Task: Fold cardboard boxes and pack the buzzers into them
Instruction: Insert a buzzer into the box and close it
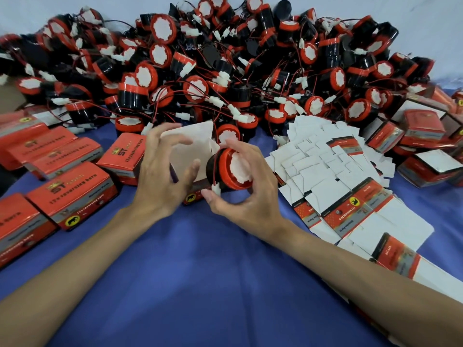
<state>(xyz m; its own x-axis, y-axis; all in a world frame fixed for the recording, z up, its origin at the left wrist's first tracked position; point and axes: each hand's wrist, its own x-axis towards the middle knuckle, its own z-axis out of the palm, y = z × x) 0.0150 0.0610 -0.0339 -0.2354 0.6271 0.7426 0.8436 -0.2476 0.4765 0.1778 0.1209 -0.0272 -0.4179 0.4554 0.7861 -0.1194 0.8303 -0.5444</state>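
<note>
My right hand (246, 186) grips a black buzzer (231, 169) with a red rim and a white paper face, its red wire and white plug hanging by my thumb. The buzzer is at the open mouth of a half-folded cardboard box (193, 146), white inside with its flap up and red print along the bottom edge. My left hand (162, 176) is beside that box with fingers spread and slightly curled; the thumb touches the box's side, and the fingers look blurred.
A big pile of loose buzzers (225, 66) with tangled wires fills the back. Several packed red boxes (72, 194) lie at the left and at the far right (423, 136). Flat unfolded box blanks (350, 186) are heaped at the right on the blue cloth (200, 271).
</note>
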